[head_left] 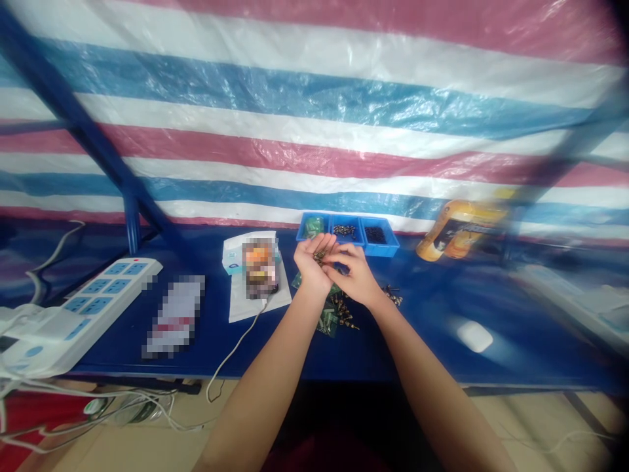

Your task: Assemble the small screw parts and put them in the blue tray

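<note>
My left hand [315, 265] is cupped, palm up, around a small heap of brass-coloured screws [319, 257]. My right hand [352, 272] reaches over from the right, its thumb and fingers bent together at the heap; whatever it pinches is too small to make out. Below the hands, more brass-coloured screws [348, 317] lie on the blue table beside a clear green-tinted bag [326, 322], partly covered by my wrists. Another loose group of screws [393, 295] is right of my right wrist. Just beyond my fingertips stands a blue three-compartment tray [384, 250].
The tray's compartments hold a green bag [314, 227], small metal pieces [344, 231] and dark pieces [375, 235]. Leftward are a cabled phone [260, 269] on white packaging, a blurred packet [175, 314] and a power strip [105, 295]. Rightward are a white case [474, 336] and an orange-yellow package [449, 229].
</note>
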The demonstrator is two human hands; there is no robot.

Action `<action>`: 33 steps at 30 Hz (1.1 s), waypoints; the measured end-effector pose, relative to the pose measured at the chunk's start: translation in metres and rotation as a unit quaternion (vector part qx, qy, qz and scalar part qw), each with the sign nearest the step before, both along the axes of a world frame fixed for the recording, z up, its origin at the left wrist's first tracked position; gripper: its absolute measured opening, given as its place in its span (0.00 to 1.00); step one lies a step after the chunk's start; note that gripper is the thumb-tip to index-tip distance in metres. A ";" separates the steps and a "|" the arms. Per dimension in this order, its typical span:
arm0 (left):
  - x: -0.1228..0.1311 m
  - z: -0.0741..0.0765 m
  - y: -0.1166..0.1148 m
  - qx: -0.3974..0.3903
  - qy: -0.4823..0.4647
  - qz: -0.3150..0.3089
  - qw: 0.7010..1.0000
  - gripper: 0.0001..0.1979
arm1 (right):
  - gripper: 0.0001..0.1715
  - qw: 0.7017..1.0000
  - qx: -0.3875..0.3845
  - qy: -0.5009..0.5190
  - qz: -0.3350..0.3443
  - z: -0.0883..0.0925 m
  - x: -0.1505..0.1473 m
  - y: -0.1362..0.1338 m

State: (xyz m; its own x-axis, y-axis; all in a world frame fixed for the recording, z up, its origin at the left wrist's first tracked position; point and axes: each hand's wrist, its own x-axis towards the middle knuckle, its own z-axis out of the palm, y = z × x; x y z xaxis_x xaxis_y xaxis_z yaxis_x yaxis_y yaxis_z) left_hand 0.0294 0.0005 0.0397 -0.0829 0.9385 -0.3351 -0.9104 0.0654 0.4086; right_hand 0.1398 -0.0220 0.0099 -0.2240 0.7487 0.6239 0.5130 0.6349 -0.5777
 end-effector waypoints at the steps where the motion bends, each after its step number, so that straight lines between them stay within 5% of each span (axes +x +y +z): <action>1: 0.001 0.000 0.000 0.001 0.003 -0.004 1.000 0.14 | 0.09 1.000 0.004 -0.013 -0.001 -0.001 0.000 0.000; 24: 0.012 -0.003 -0.006 -0.009 0.014 -0.036 0.999 0.13 | 0.05 0.998 -0.029 -0.050 -0.009 0.004 0.007 0.001; 30: 0.008 -0.005 -0.004 -0.020 -0.033 -0.035 0.999 0.13 | 0.05 0.999 -0.036 0.014 -0.008 0.005 0.003 -0.001; 33: 0.005 -0.007 -0.002 -0.017 -0.061 -0.032 0.997 0.14 | 0.03 0.988 -0.083 0.126 0.016 0.007 0.002 0.001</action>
State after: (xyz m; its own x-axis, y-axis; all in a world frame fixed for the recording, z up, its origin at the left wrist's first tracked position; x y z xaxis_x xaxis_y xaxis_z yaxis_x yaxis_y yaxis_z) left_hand 0.0345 -0.0014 0.0330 0.0194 0.9284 -0.3710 -0.9470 0.1361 0.2910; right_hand 0.1417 -0.0214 0.0166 -0.1034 0.8407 0.5315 0.3208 0.5340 -0.7822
